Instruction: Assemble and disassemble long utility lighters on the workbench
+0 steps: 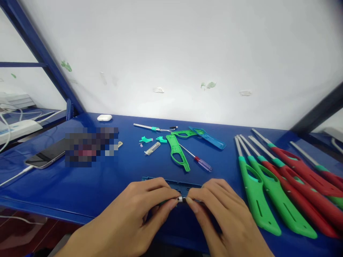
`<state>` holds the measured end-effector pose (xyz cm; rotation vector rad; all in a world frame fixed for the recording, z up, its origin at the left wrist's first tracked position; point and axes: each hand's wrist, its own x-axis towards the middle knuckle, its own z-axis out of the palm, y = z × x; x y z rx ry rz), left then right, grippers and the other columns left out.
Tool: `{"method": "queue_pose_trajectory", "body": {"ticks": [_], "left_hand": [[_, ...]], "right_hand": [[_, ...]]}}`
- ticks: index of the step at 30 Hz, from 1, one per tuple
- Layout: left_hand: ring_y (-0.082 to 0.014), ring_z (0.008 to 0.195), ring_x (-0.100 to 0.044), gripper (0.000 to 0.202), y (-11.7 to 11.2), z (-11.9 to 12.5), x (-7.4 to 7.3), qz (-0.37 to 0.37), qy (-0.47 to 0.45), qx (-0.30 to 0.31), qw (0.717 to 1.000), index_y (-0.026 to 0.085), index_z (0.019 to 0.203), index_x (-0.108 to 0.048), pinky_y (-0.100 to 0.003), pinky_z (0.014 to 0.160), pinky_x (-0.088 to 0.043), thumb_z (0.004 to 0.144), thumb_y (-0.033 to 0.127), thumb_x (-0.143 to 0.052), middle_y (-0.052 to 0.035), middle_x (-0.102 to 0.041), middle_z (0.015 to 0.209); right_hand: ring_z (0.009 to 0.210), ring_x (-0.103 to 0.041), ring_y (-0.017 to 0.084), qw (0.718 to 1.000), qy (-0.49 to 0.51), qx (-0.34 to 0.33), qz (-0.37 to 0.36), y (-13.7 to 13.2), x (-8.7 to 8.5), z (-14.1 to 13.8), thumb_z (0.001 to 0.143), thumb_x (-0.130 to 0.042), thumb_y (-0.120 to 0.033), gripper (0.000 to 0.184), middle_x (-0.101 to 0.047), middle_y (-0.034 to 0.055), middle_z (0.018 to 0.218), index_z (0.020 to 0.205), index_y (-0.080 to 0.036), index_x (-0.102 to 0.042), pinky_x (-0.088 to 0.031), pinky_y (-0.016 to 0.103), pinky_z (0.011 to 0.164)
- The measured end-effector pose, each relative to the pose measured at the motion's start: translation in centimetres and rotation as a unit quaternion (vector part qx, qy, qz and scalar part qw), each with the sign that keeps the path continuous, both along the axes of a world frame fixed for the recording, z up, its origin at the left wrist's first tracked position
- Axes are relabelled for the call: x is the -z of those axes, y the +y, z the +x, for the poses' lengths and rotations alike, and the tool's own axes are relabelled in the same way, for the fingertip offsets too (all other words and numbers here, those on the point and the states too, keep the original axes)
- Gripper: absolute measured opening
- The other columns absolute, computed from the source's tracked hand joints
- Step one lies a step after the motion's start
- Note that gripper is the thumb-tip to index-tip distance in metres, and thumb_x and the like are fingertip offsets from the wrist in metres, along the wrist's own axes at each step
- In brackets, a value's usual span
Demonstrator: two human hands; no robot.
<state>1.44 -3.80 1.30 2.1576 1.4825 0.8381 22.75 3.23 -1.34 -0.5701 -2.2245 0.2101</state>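
Note:
Near the table's front edge, a small white-and-black igniter piece (182, 199) is pinched between my two hands. My left hand (150, 203) grips its white end between thumb and forefinger. Its dark end is in the fingertips of my right hand (218, 203). Just behind my fingers lies a blue plastic tray-like part (184, 186), partly covered by both hands. Further back are two green lighter shell halves (177, 151), a blue shell half (211, 138), a screwdriver (203, 164) with a purple handle, and a clear fuel tank (152, 149).
Several assembled green lighters (254, 192) and red lighters (300, 164) lie at the right. Small teal parts (146, 139) and a metal lighter tube (143, 126) sit toward the back. A plugged-in phone (48, 153) and white earphone case (104, 117) are on the left.

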Motion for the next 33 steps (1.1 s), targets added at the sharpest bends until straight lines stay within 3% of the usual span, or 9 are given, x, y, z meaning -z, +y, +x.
{"method": "queue_pose_trajectory", "body": {"ticks": [9,16,21,26,33], "left_hand": [[-0.0128,0.097,-0.073,0.023,-0.37,0.01,0.71,0.016,0.028,-0.026,0.999,0.039,0.116,-0.07,-0.02,0.089,-0.054,0.11,0.025,-0.053,0.0102,-0.077,0.105],[-0.0113,0.094,-0.073,0.023,-0.32,0.16,0.86,-0.037,0.011,-0.029,0.999,0.036,0.109,-0.069,-0.02,0.09,-0.051,0.111,0.025,-0.05,0.0123,-0.077,0.105],[-0.0114,0.086,-0.07,0.031,-0.25,0.46,0.63,-0.107,-0.004,-0.026,0.994,0.03,0.096,-0.068,-0.02,0.085,-0.051,0.113,0.031,-0.042,0.0093,-0.075,0.092],[-0.0127,0.104,-0.07,0.022,-0.56,0.36,0.64,-0.107,0.007,-0.058,0.992,0.036,0.113,-0.07,-0.02,0.096,-0.049,0.112,0.035,-0.049,0.0092,-0.076,0.11],[-0.0089,0.097,-0.069,0.021,-0.19,0.22,0.03,-0.083,-0.058,-0.043,0.994,0.039,0.118,-0.07,-0.018,0.093,-0.05,0.11,0.029,-0.054,0.0111,-0.074,0.105]], "right_hand": [[0.074,-0.065,0.012,1.0,-0.012,-0.01,-0.008,-0.09,0.06,0.18,0.107,-0.048,-0.015,0.018,-0.069,-0.0053,0.084,0.099,-0.023,-0.061,-0.044,0.029,0.085],[0.076,-0.068,0.013,0.999,-0.041,-0.004,-0.011,-0.27,0.28,0.47,0.11,-0.044,-0.018,0.021,-0.071,-0.0061,0.085,0.1,-0.025,-0.06,-0.042,0.028,0.09],[0.075,-0.068,0.013,0.999,-0.046,-0.006,-0.009,-0.29,0.32,0.34,0.111,-0.041,-0.019,0.023,-0.069,-0.0063,0.081,0.097,-0.025,-0.06,-0.041,0.028,0.091],[0.076,-0.069,0.012,0.999,-0.046,0.002,0.003,-0.27,0.27,0.36,0.112,-0.039,-0.02,0.026,-0.071,-0.0063,0.085,0.099,-0.025,-0.06,-0.04,0.028,0.094],[0.078,-0.071,0.012,0.999,-0.033,0.013,0.025,-0.18,0.15,0.37,0.114,-0.041,-0.032,0.025,-0.074,-0.0062,0.088,0.11,-0.026,-0.065,-0.042,0.028,0.092]]}}
